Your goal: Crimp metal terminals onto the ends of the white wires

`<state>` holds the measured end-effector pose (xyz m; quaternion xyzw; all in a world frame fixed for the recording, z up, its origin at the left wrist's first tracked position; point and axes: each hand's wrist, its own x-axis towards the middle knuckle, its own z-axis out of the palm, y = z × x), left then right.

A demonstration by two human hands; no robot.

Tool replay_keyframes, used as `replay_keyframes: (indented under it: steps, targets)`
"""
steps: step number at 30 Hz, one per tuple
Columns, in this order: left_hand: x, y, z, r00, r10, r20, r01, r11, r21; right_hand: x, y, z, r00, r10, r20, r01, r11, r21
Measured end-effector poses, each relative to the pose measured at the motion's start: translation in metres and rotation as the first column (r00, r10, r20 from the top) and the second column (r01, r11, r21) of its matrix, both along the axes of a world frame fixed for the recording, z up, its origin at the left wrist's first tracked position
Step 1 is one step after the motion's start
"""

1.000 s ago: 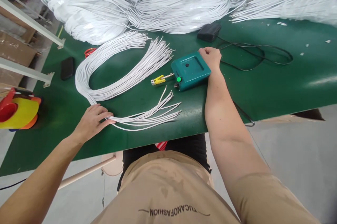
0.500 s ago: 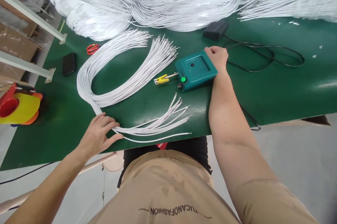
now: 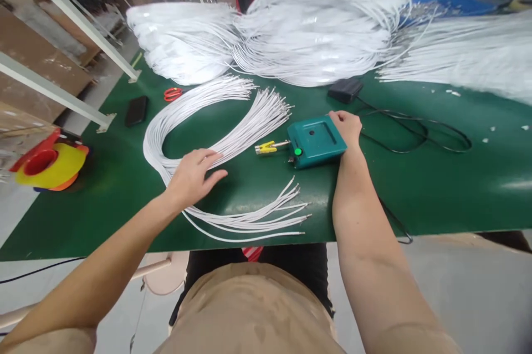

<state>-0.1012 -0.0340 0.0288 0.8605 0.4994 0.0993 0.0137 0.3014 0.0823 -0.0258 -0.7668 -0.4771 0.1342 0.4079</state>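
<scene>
My left hand [image 3: 194, 178] is spread with thumb and fingers apart. It rests over a curved bundle of thin white wires [image 3: 155, 132], its fingertips at the bundle's lower arm. Below it, a smaller group of white wires [image 3: 249, 221] fans out to the right near the table's front edge. At the far right corner of a teal box [image 3: 318, 140], my right hand [image 3: 348, 128] is closed on the edge, its fingertips partly hidden. The box carries a green button [image 3: 298, 152] and a yellow clip [image 3: 266, 147] on a metal rod pointing left.
Large heaps of white wire [image 3: 316, 32] line the back of the green table [image 3: 436, 193]. A black adapter [image 3: 344, 90] with a looped cable lies behind the box. On the left are red-handled scissors [image 3: 172, 94], a black phone-like item [image 3: 136, 111] and a yellow-and-red tape dispenser [image 3: 52, 163]. People stand beyond.
My left hand has left the smaller wire group and moved up and right onto the curved bundle. My right hand stays at the teal box. The view has tilted upward, showing more background.
</scene>
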Motion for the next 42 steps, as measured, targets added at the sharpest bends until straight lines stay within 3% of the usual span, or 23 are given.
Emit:
replay_keyframes:
  steps: [2,4,8,11,14,16,19,23,25,28,32,36,39,42]
  targets:
    - [-0.006,0.031,-0.002,0.984,0.157,-0.088,-0.16,0.987,-0.026,0.0,-0.003,0.005,1.0,0.0,-0.013,0.0,0.999,-0.036]
    - [-0.01,0.056,-0.006,0.959,0.239,-0.155,-0.264,0.95,-0.169,0.0,-0.005,0.008,1.0,0.006,-0.023,-0.007,0.999,-0.037]
    - [-0.014,0.084,-0.004,0.978,0.179,-0.104,-0.207,0.873,-0.442,0.001,-0.009,0.014,0.999,0.017,-0.039,-0.018,0.999,-0.042]
    - [-0.017,0.09,0.005,0.981,0.193,-0.005,-0.173,0.865,-0.471,0.001,-0.01,0.016,0.999,0.027,-0.047,-0.029,0.998,-0.054]
    - [-0.017,0.087,0.011,0.959,0.265,0.097,-0.224,0.924,-0.31,0.002,-0.011,0.016,0.998,0.036,-0.051,-0.039,0.997,-0.065]
    - [-0.017,0.083,0.013,0.933,0.323,0.16,-0.28,0.929,-0.244,0.002,-0.01,0.016,0.998,0.039,-0.053,-0.043,0.997,-0.068]
    - [-0.018,0.079,0.021,0.889,0.389,0.243,-0.3,0.894,-0.334,0.003,-0.009,0.014,0.998,0.041,-0.055,-0.045,0.996,-0.071]
    - [-0.015,0.082,0.039,0.879,0.326,0.349,-0.127,0.864,-0.488,0.004,-0.008,0.011,0.998,0.042,-0.051,-0.045,0.997,-0.07]
    - [-0.008,0.087,0.045,0.891,0.308,0.333,-0.082,0.832,-0.549,0.004,-0.008,0.01,0.998,0.044,-0.049,-0.048,0.996,-0.069]
    - [0.006,0.1,0.048,0.897,0.342,0.279,-0.113,0.789,-0.603,0.005,-0.008,0.009,0.998,0.047,-0.045,-0.05,0.997,-0.06]
    - [0.012,0.116,0.057,0.712,0.441,0.547,-0.123,0.845,-0.521,0.005,-0.008,0.008,0.998,0.042,-0.039,-0.044,0.998,-0.051]
    - [0.008,0.121,0.086,0.597,0.434,0.675,0.06,0.815,-0.577,0.004,-0.007,0.009,0.998,0.042,-0.04,-0.045,0.997,-0.06]
    - [0.006,0.123,0.112,0.464,0.32,0.826,0.164,0.885,-0.435,0.004,-0.007,0.009,0.998,0.035,-0.046,-0.038,0.997,-0.062]
    - [0.01,0.122,0.132,0.441,0.224,0.869,0.259,0.896,-0.362,0.003,-0.007,0.009,0.998,0.023,-0.06,-0.026,0.998,-0.055]
